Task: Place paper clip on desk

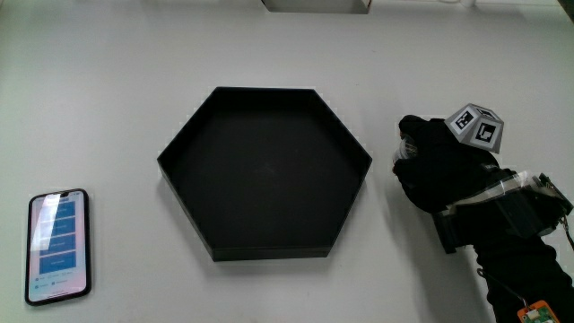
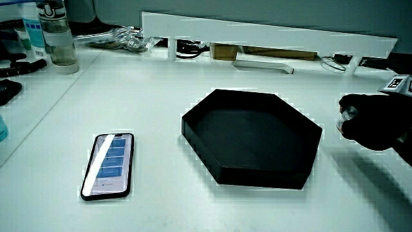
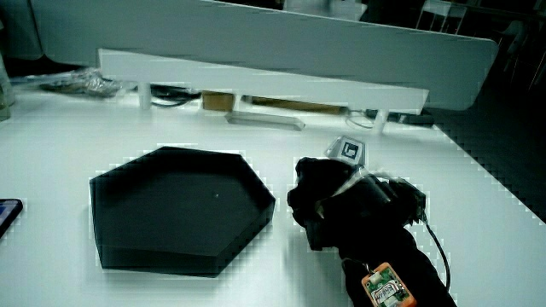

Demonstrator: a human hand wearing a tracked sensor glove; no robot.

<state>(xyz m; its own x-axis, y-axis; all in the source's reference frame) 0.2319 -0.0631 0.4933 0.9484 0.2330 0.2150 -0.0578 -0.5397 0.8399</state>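
Note:
The gloved hand (image 1: 414, 154) rests low over the desk beside the black hexagonal tray (image 1: 269, 254), with the patterned cube (image 1: 475, 126) on its back. Its fingers are curled, pointing toward the tray. A small shiny thing, the paper clip (image 2: 348, 113), glints between the fingertips in a side view; in the main view it is a pale speck (image 1: 407, 142) at the fingertips. In both side views the hand (image 2: 351, 122) (image 3: 317, 200) sits close to the tray's wall (image 2: 257, 177) (image 3: 153, 260) without touching it. Nothing lies in the tray.
A phone (image 1: 58, 245) (image 2: 109, 164) lies screen up near the person's edge of the desk, apart from the tray. A clear bottle (image 2: 56, 38) stands near the low white partition (image 2: 270, 35) (image 3: 256, 81). A flat pale bar (image 2: 261, 64) lies by the partition.

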